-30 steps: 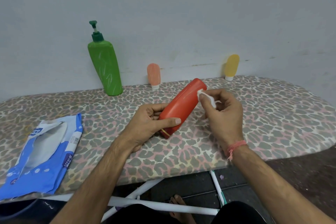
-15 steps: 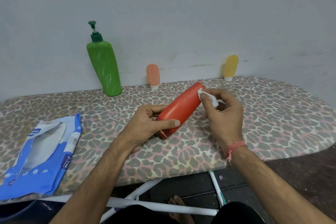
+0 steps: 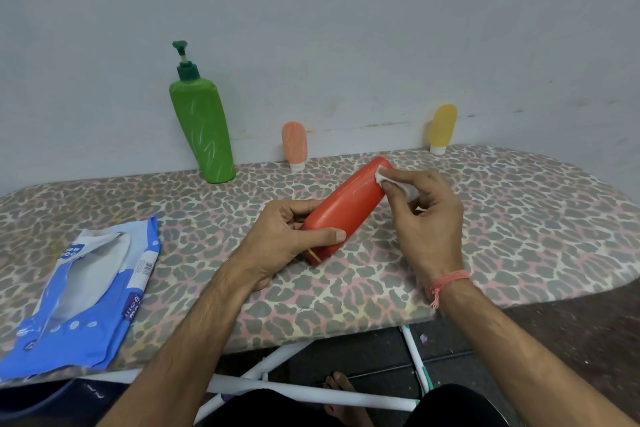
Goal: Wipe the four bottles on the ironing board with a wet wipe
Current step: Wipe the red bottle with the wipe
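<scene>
A red bottle [image 3: 346,208] lies tilted over the ironing board [image 3: 519,218], its near end gripped by my left hand [image 3: 287,243]. My right hand [image 3: 426,218] pinches a small white wet wipe [image 3: 384,177] and presses it against the bottle's far upper end. A tall green pump bottle [image 3: 202,130] stands upright at the back left against the wall. A small peach tube [image 3: 294,146] stands cap-down behind the red bottle. A small yellow tube [image 3: 442,128] stands cap-down at the back right.
A blue and white wet wipe pack [image 3: 86,291] lies open at the board's near left edge. The grey wall [image 3: 346,28] runs right behind the board. White board legs [image 3: 311,392] and a bare foot [image 3: 343,392] show below the front edge.
My right hand has slid the wipe a little along the far end of the red bottle. The left hand keeps the same grip.
</scene>
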